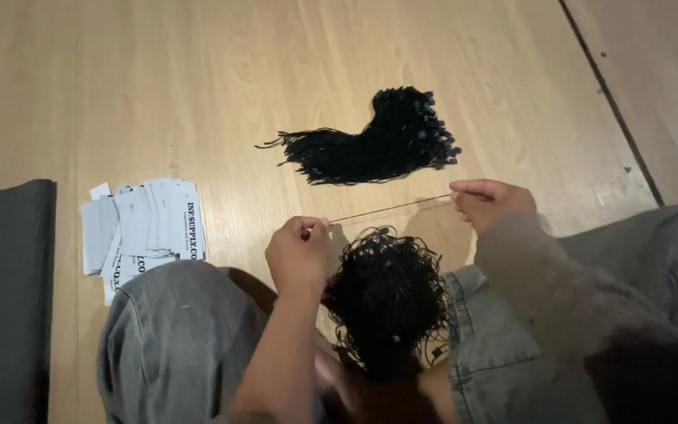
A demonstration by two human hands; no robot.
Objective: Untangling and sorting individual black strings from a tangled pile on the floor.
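- Here, mid-frame, the left hand (298, 253) and right hand (486, 201) each pinch one end of a thin black string (390, 208), pulled taut between them.
- Just below sits a tangled black string heap (386, 302), between denim knees.
- Upper centre: a straight string bundle (378, 141) on the wooden floor (198, 86).
- Left: white paper tags (143, 228).

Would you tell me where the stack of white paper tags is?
The stack of white paper tags lies on the wooden floor at the left, between the grey cloth and the left hand.
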